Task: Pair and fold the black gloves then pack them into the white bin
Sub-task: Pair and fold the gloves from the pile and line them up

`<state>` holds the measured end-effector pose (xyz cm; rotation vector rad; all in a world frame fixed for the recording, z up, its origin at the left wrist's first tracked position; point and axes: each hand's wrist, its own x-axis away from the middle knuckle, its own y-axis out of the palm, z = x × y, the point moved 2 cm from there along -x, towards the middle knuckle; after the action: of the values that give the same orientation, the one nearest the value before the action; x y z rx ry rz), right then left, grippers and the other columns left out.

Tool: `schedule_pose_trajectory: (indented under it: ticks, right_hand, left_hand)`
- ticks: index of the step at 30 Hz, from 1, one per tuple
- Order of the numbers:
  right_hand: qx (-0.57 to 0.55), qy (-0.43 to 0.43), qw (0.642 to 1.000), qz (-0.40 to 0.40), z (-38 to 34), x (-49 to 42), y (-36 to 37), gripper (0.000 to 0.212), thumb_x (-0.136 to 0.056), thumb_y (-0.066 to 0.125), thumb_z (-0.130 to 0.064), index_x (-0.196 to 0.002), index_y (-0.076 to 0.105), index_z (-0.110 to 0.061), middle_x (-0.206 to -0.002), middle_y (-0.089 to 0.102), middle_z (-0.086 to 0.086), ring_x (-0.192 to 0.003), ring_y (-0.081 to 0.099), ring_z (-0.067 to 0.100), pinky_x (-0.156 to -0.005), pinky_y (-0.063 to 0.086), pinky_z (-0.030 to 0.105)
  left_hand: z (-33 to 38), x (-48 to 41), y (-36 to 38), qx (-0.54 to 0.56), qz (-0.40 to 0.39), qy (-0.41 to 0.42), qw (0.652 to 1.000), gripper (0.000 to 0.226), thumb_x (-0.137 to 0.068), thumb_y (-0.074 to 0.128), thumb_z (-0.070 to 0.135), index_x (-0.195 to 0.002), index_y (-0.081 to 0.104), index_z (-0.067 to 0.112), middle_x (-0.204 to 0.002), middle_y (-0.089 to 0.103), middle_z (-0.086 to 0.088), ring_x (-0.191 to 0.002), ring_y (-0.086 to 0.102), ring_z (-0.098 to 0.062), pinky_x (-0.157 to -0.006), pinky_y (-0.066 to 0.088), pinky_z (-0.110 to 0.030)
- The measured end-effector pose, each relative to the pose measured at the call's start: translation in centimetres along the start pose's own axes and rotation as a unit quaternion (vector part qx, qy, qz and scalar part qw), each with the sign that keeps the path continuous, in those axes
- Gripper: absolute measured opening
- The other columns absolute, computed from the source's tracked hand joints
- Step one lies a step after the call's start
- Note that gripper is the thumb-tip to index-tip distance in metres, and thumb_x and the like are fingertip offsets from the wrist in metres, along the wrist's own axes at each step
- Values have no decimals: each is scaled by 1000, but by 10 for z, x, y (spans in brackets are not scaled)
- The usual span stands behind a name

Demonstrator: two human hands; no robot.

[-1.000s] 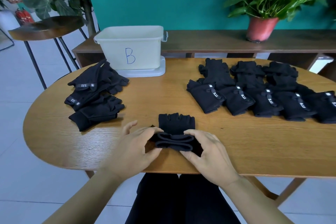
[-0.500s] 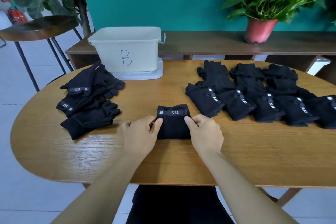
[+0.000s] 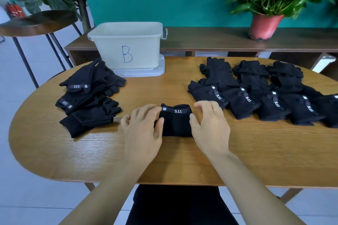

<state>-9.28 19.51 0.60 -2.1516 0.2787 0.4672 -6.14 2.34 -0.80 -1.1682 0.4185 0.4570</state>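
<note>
Left hand (image 3: 142, 133), right hand (image 3: 210, 128), palms down, either side of folded gloves (image 3: 176, 124)

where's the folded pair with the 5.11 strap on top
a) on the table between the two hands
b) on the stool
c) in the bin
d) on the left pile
a: the folded pair lies on the table, with the left hand and the right hand on either side of it, well short of the bin.
</note>
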Motion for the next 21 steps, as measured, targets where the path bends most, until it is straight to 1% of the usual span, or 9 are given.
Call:
schedule_pose_trajectory:
  ticks: [2, 5, 7, 10, 13, 14, 17, 19, 21]
  right_hand:
    - [47, -135, 990, 1, -2, -3, 6, 33, -87, 67, -11, -120, 64, -14, -123, 61, 3, -115, 56, 23, -90, 45, 37]
    - [127, -254, 954, -97, 7, 3, 25, 46, -80, 74, -5, -125, 65, -11, -130, 63, 9, -126, 55, 29, -101, 44, 44]
    - [138, -257, 948, -124, 15, 13, 32, 48, -80, 76, -8, -127, 64, -12, -130, 64, 10, -123, 59, 27, -102, 45, 42]
    - [148, -253, 951, -99, 19, 26, 28, 45, -81, 77, -14, -124, 65, -11, -124, 67, 11, -117, 63, 27, -97, 50, 41]
    - [172, -234, 955, -66, 23, 40, 20, 44, -80, 78, -16, -122, 67, -9, -121, 67, 14, -115, 64, 29, -93, 52, 41]
    - [180, -226, 956, -53, 26, 45, 18, 44, -79, 78, -15, -121, 67, -8, -121, 67, 15, -114, 64, 30, -91, 53, 41]
    - [205, -198, 958, -22, 39, 61, 6, 36, -85, 64, -16, -120, 68, -7, -120, 68, 16, -113, 64, 30, -87, 54, 41]
    - [227, -169, 959, -14, 49, 68, -6, 40, -89, 46, -22, -119, 68, -8, -120, 68, 15, -113, 64, 30, -84, 54, 41]
    - [249, -139, 958, -16, 62, 73, -19, 46, -89, 38, -25, -120, 68, -8, -120, 68, 14, -113, 64, 30, -82, 54, 41]
  left_hand:
    - [9, 9, 1, -46, -39, 43, 997, 32, -92, 56, 26, -122, 66, 18, -128, 65, 1, -117, 57, -23, -97, 25, -40]
    - [17, 31, 10, -121, -117, 52, 984, 44, -82, 74, 23, -124, 67, 10, -132, 63, -7, -126, 57, -25, -102, 22, -41]
    - [20, 47, 15, -141, -134, 43, 980, 49, -80, 75, 23, -125, 66, 4, -132, 63, -12, -126, 57, -27, -105, 22, -42]
    - [26, 58, 13, -123, -142, 24, 982, 48, -90, 54, 26, -130, 61, 3, -138, 56, -17, -130, 53, -29, -110, 20, -41]
    - [35, 58, 15, -108, -151, 44, 982, 55, -107, 29, 33, -156, 15, 10, -161, 6, -11, -152, 8, -24, -120, -1, -34]
    - [39, 59, 14, -101, -164, 42, 980, 60, -106, 33, 37, -156, 13, 10, -161, 4, -11, -152, 7, -25, -121, 2, -34]
    - [50, 62, 20, -96, -178, 58, 978, 61, -83, 76, 33, -133, 58, 3, -141, 53, -18, -131, 52, -31, -105, 41, -39]
    - [61, 64, 31, -93, -184, 86, 975, 60, -71, 86, 28, -122, 67, 3, -129, 63, -18, -119, 61, -33, -93, 52, -43]
    - [80, 65, 37, -76, -177, 118, 974, 59, -71, 86, 26, -123, 67, 3, -130, 63, -17, -120, 61, -33, -92, 53, -42]
